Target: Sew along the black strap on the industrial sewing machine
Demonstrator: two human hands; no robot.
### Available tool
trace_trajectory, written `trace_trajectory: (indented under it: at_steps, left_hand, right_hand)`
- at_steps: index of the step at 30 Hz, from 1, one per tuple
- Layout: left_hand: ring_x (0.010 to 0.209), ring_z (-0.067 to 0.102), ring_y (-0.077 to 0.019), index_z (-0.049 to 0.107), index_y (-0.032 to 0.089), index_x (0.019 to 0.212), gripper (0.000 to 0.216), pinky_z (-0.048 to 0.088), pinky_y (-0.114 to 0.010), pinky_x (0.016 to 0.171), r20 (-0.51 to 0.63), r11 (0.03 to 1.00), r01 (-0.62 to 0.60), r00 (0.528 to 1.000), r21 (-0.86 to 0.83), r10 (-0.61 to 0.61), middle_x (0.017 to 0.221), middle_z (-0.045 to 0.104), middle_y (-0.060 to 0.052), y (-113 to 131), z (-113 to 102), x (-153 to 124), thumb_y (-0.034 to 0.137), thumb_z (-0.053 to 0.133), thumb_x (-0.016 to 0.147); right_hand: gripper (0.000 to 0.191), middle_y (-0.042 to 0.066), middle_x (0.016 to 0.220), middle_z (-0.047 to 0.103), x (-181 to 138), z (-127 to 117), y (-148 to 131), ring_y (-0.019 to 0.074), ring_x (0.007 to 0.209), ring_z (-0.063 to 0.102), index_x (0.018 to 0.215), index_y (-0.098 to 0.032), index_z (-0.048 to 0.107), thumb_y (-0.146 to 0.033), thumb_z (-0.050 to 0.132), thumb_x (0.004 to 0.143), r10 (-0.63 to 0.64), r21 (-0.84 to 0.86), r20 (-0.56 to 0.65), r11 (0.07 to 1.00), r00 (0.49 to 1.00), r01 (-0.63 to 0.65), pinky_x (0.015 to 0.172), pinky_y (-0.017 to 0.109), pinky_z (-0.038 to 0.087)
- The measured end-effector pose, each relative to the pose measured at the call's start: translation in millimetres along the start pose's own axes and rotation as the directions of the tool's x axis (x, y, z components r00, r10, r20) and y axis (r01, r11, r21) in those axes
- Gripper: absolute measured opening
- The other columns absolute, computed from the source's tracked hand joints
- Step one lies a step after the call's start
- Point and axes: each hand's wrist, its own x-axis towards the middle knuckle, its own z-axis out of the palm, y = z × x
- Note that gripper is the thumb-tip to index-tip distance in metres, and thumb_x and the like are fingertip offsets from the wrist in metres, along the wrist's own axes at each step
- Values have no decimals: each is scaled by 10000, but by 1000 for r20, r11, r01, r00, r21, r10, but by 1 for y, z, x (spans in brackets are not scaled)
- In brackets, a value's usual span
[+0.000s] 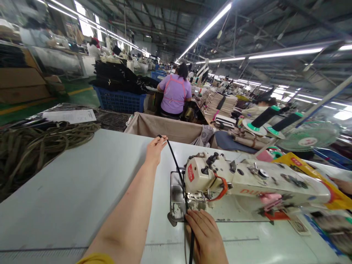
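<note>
A narrow black strap [174, 157] runs from the far side of the white table, past the needle area of the sewing machine [220, 179], toward the near edge. My left hand [155, 148] pinches the strap's far end, arm stretched forward. Close to the machine's metal plate [177, 198], my right hand [205, 231] has its fingers wrapped over the strap, thumb beneath and mostly hidden. Between the two hands the strap looks taut, lying left of the presser foot [195, 197]. Whether the needle touches it I cannot tell.
Olive straps [41, 146] lie heaped at the left. Past the table hangs a beige cloth bin [167, 126], with a seated person [176, 91] beyond. Thread cones [265, 117] and a fan [308, 137] stand at right. A printed ruler [165, 247] crosses the near tabletop.
</note>
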Motion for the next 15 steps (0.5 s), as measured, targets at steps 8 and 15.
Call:
trace_trajectory:
  at_steps: [8, 15]
  left_hand:
    - [1255, 668, -251, 805, 231, 1005, 224, 566, -474, 1114, -25, 991, -39, 999, -130, 36, 1184, 757, -82, 10, 0, 2, 371, 892, 853]
    - [1120, 740, -245, 648, 244, 1090, 282, 647, -446, 951, -14, 902, 409, 910, -141, -415, 1286, 705, -96, 18, -3, 1, 522, 633, 1051]
  right_hand:
    - [307, 76, 1284, 795, -2, 4, 2, 227, 1160, 773, 1339, -188, 704, -139, 536, 1087, -13, -35, 7, 999, 1000, 13, 1049, 432, 641]
    - [314, 83, 1295, 793, -7, 6, 7, 228, 1162, 777, 1364, -195, 708, -177, 551, 1093, -23, -51, 30, 998, 999, 24, 1066, 423, 643]
